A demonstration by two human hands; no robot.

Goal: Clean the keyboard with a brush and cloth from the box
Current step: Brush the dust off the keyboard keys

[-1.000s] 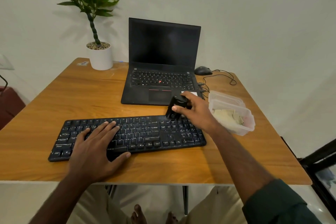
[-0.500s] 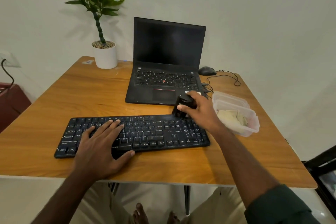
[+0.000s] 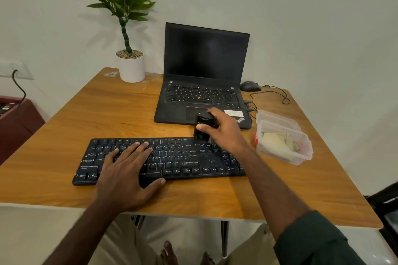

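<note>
A long black keyboard [image 3: 178,158] lies across the front of the wooden table [image 3: 107,118]. My left hand [image 3: 127,170] rests flat on its left half, fingers spread and straight. My right hand [image 3: 224,130] grips a small black brush [image 3: 202,127], whose bristles touch the keyboard's far edge right of centre. To the right stands a clear plastic box [image 3: 284,144] holding a pale folded cloth [image 3: 277,140].
An open black laptop [image 3: 202,84] sits just behind the brush. A black mouse [image 3: 249,86] with a looping cable lies at the back right. A potted plant [image 3: 131,64] stands at the back left. The box lid [image 3: 277,117] lies behind the box.
The right hand with the brush has stayed at the keyboard's far edge with little shift. The left hand stays flat on the keys. The view has shifted, so everything sits further right.
</note>
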